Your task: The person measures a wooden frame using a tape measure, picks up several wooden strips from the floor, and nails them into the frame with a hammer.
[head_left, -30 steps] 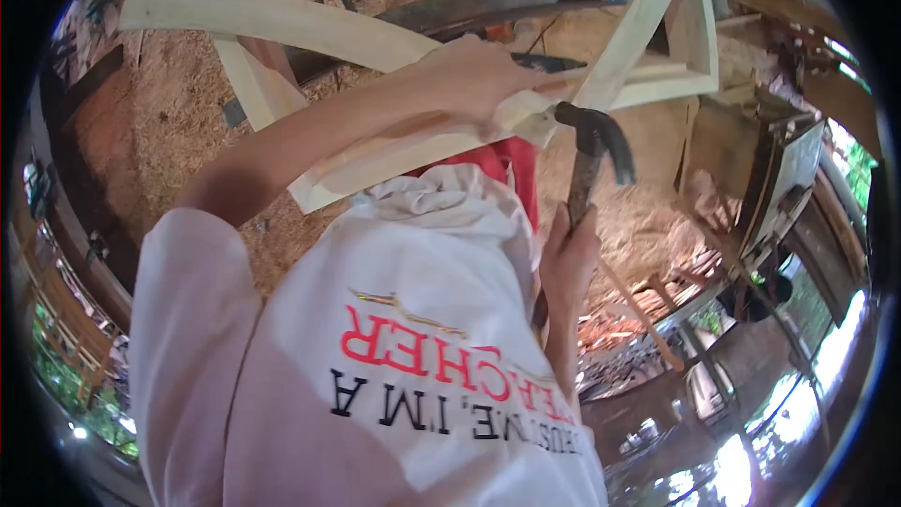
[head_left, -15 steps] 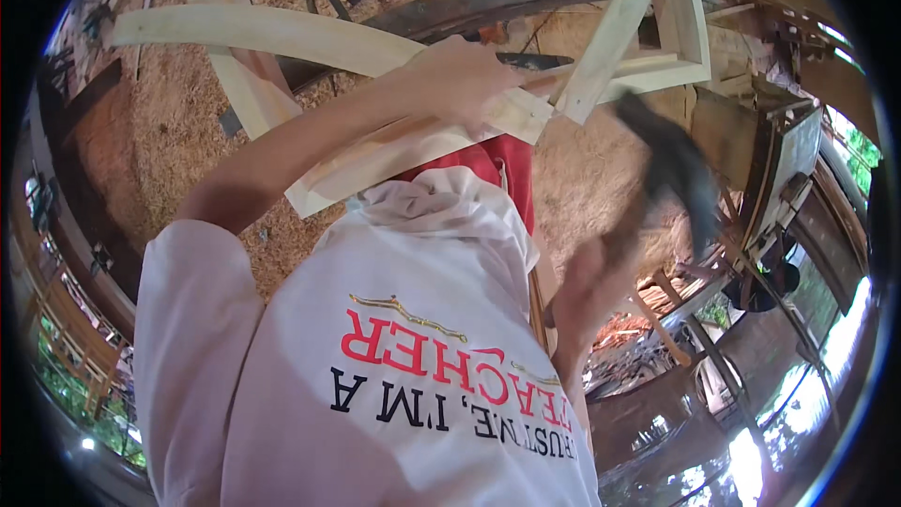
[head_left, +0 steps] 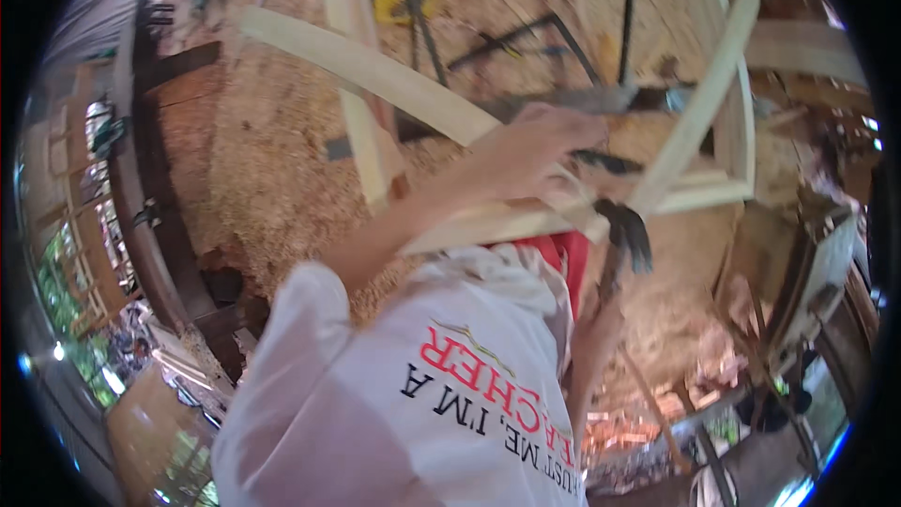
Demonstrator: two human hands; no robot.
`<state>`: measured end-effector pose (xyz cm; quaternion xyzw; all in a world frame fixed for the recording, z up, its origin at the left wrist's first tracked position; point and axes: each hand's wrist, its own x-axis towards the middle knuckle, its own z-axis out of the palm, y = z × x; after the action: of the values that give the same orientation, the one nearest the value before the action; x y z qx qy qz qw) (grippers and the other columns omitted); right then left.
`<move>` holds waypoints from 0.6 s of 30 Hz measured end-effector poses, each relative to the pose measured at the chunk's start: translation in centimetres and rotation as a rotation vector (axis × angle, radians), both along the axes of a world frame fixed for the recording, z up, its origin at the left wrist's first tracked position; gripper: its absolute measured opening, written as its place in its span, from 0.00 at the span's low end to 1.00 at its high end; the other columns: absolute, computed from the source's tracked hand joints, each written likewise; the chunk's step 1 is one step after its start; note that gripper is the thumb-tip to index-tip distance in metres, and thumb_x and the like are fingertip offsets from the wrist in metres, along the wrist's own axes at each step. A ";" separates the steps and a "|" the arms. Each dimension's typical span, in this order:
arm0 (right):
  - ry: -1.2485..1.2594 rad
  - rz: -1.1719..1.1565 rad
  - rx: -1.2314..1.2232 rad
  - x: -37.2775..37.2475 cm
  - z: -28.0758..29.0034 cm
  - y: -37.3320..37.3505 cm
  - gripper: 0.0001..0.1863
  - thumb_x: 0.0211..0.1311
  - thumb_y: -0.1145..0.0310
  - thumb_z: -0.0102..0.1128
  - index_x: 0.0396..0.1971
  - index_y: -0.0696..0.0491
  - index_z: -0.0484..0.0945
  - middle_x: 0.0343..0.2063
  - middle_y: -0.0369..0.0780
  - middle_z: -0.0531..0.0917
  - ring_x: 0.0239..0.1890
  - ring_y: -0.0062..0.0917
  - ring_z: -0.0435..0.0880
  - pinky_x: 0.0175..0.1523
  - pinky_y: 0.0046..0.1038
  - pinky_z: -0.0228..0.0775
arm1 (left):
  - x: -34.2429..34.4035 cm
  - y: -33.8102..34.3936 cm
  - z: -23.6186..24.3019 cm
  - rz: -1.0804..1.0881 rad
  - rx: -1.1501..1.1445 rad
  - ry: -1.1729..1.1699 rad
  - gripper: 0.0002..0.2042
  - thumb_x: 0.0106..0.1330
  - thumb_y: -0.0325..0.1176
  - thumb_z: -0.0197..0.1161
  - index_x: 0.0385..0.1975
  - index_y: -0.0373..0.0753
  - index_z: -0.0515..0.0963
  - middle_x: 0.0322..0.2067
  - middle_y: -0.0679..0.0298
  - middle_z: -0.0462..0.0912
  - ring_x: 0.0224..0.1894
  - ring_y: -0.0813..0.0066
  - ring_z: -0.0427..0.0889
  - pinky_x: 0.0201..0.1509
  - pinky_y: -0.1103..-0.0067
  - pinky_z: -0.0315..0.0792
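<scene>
the pale wooden frame (head_left: 526,216) is crossing the middle, its slats blocking a straight path downward; gaps between the slats are leaving narrow openings onto the sawdust floor (head_left: 272,178). the left hand (head_left: 535,145) is sitting on the frame, and the hammer (head_left: 624,239) in the right hand (head_left: 601,324) is crowding the joint beside it. a dark bench (head_left: 155,188) is walling off the left side.

the hammer (head_left: 621,242), swung out to the right and blurred half a second ago, is back in against the pale wooden frame (head_left: 526,221), its dark head touching the joint just below the left hand (head_left: 535,152). the right hand (head_left: 601,329) sits lower, under the frame again.
</scene>
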<state>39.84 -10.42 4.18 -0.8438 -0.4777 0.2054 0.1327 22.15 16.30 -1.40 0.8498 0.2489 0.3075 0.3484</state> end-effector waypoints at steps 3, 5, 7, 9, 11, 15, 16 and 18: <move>0.165 -0.188 -0.051 0.3 -0.6 0.0 0.24 0.76 0.54 0.54 0.44 0.66 0.77 0.25 0.57 0.81 0.29 0.56 0.83 0.32 0.50 0.69 | -9.4 2.7 -1.3 1.022 -0.025 -0.115 0.32 0.61 0.29 0.73 0.65 0.36 0.69 0.62 0.54 0.73 0.66 0.56 0.70 0.70 0.65 0.65; 0.248 -0.311 -0.109 0.4 -0.8 -0.2 0.24 0.76 0.54 0.53 0.43 0.66 0.76 0.23 0.56 0.80 0.25 0.55 0.80 0.31 0.49 0.66 | -16.5 5.1 -1.8 1.643 0.095 -0.116 0.28 0.69 0.28 0.68 0.64 0.29 0.64 0.63 0.53 0.70 0.63 0.62 0.72 0.69 0.67 0.66; 0.332 -0.280 -0.044 0.4 -0.9 -0.4 0.23 0.76 0.55 0.54 0.42 0.66 0.75 0.21 0.53 0.77 0.22 0.52 0.76 0.30 0.48 0.63 | -22.4 7.0 -2.2 1.539 -0.630 -0.398 0.23 0.78 0.34 0.57 0.66 0.29 0.62 0.61 0.55 0.73 0.60 0.65 0.75 0.68 0.69 0.68; 0.355 -0.258 0.005 0.5 -0.7 -0.4 0.23 0.76 0.56 0.54 0.41 0.66 0.75 0.20 0.53 0.77 0.23 0.51 0.77 0.30 0.48 0.64 | -22.0 7.8 -4.9 1.289 -0.661 -0.625 0.23 0.79 0.38 0.55 0.65 0.30 0.63 0.57 0.54 0.75 0.58 0.68 0.76 0.63 0.69 0.71; 0.413 -0.282 -0.056 0.6 -0.5 -0.1 0.21 0.76 0.56 0.54 0.39 0.65 0.75 0.19 0.51 0.76 0.22 0.48 0.76 0.29 0.46 0.63 | -22.1 8.3 -5.8 1.203 -0.713 -0.684 0.21 0.81 0.39 0.53 0.64 0.30 0.66 0.55 0.54 0.77 0.57 0.69 0.77 0.61 0.69 0.72; 0.333 -0.223 -0.054 0.6 0.2 1.1 0.20 0.76 0.57 0.55 0.37 0.63 0.75 0.17 0.49 0.75 0.20 0.45 0.75 0.28 0.45 0.63 | -21.7 9.5 -5.8 1.208 -0.758 -0.534 0.17 0.82 0.36 0.50 0.61 0.30 0.71 0.53 0.57 0.80 0.57 0.69 0.78 0.62 0.69 0.73; 0.325 -0.194 -0.059 0.5 0.4 1.4 0.20 0.76 0.57 0.55 0.37 0.62 0.75 0.17 0.49 0.76 0.21 0.46 0.76 0.29 0.45 0.63 | -21.7 9.8 -5.6 1.227 -0.774 -0.500 0.17 0.82 0.36 0.50 0.60 0.30 0.72 0.53 0.57 0.80 0.56 0.69 0.79 0.61 0.69 0.73; 0.394 -0.237 -0.119 0.3 0.8 2.1 0.20 0.75 0.56 0.56 0.38 0.62 0.76 0.18 0.50 0.76 0.22 0.47 0.77 0.30 0.46 0.63 | -21.8 10.8 -5.5 1.088 -0.776 -0.501 0.19 0.82 0.38 0.50 0.62 0.30 0.71 0.54 0.57 0.80 0.55 0.69 0.80 0.61 0.68 0.74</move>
<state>40.13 -8.29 5.01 -0.8441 -0.3271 0.3767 0.1965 0.39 27.09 -6.88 0.3235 0.6418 0.5127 0.4696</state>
